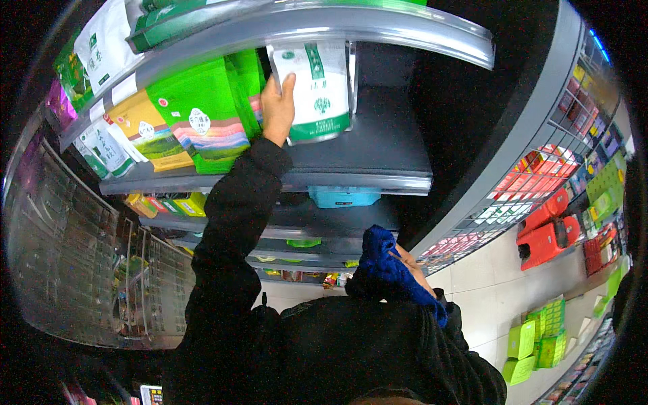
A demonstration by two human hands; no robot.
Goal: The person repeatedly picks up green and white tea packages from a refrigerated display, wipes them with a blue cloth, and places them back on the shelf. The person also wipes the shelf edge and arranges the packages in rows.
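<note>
My left hand (279, 109) is raised to a store shelf (374, 152), at the left edge of a white and green pouch (319, 96) that stands upright. Its thumb lies against the pouch's front edge; the other fingers are partly hidden, so their grip is unclear. Just left of this hand stand bright green pouches (207, 116) with a striped landscape print. Lower down, near my chest, my right hand (412, 268) holds a bunched blue cloth (379, 258), which hangs down past the wrist.
Yellow pouches (152, 129) and smaller white ones (109, 147) stand further left. A clear shelf lip (314, 25) crosses above my left hand. Below lies a light blue package (344, 196). A wire shopping cart (91, 243) is at left; red stools or carriers and green boxes (536, 339) are at right.
</note>
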